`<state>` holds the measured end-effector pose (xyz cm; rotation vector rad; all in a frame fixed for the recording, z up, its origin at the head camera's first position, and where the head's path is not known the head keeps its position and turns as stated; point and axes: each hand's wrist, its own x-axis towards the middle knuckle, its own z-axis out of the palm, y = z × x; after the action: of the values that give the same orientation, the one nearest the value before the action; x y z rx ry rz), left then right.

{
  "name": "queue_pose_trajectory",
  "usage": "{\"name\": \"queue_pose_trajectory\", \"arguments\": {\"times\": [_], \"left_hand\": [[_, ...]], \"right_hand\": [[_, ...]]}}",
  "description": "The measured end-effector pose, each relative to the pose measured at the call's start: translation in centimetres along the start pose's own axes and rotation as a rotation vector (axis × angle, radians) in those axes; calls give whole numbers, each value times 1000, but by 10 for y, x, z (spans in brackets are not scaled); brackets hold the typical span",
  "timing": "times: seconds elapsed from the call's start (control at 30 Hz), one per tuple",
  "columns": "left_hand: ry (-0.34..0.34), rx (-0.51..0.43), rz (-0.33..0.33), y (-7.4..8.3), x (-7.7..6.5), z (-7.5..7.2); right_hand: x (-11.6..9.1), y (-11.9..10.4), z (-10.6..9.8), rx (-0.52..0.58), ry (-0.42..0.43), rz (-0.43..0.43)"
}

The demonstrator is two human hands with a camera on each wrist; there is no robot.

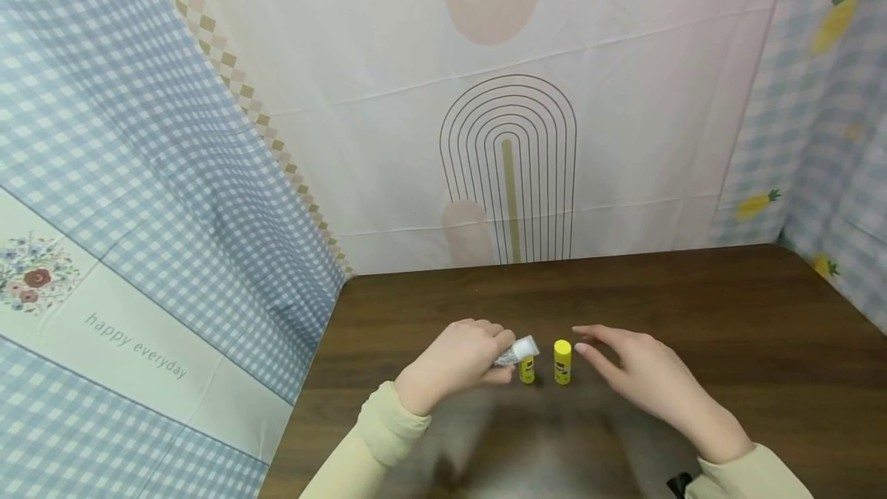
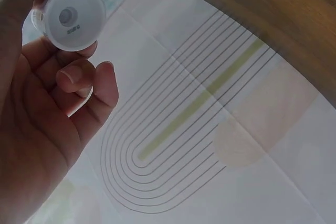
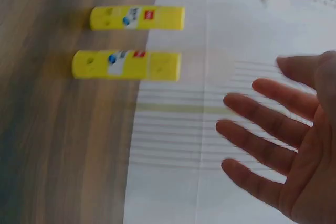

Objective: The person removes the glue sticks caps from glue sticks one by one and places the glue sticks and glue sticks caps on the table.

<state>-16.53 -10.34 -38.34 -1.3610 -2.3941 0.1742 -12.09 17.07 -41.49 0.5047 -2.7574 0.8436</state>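
Two yellow glue sticks stand upright on the table, a right one (image 1: 562,363) and a left one (image 1: 527,371). Above the left stick, a small white tube (image 1: 524,349) is tilted in the grip of my left hand (image 1: 457,360), partly covering that stick in the head view. The tube's round white end (image 2: 86,17) faces the left wrist camera and has a small recess in its middle. My right hand (image 1: 644,368) is beside the right stick, its fingers extended and apart. Nothing is in it, and a gap separates it from the sticks (image 3: 123,65) in the right wrist view.
The dark wooden table (image 1: 776,353) runs back to a pale hanging cloth (image 1: 388,199) printed with arches. Blue checked cloth (image 1: 229,199) hangs along the left side, and more checked cloth (image 1: 838,175) with pineapples hangs at the right.
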Motion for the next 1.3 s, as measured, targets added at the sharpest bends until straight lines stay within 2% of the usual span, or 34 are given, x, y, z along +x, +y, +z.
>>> {"name": "queue_pose_trajectory", "arguments": {"times": [0.37,0.6,0.73,0.9,1.03,1.3], "left_hand": [[1,-20,35,5,3,-2],[-15,-52,48,3,0,-4],[-40,-81,56,1,-4,-3],[-31,-21,89,-1,-10,-3],[-23,7,89,-1,-14,-5],[-3,44,96,1,-18,-9]], "right_hand": [[15,-28,5,197,-110,-101],[22,-34,17,166,-121,-208],[23,-35,21,191,-157,-248],[22,-36,23,228,-187,-253],[21,-38,24,264,-189,-266],[19,-39,29,297,-151,-295]]}}
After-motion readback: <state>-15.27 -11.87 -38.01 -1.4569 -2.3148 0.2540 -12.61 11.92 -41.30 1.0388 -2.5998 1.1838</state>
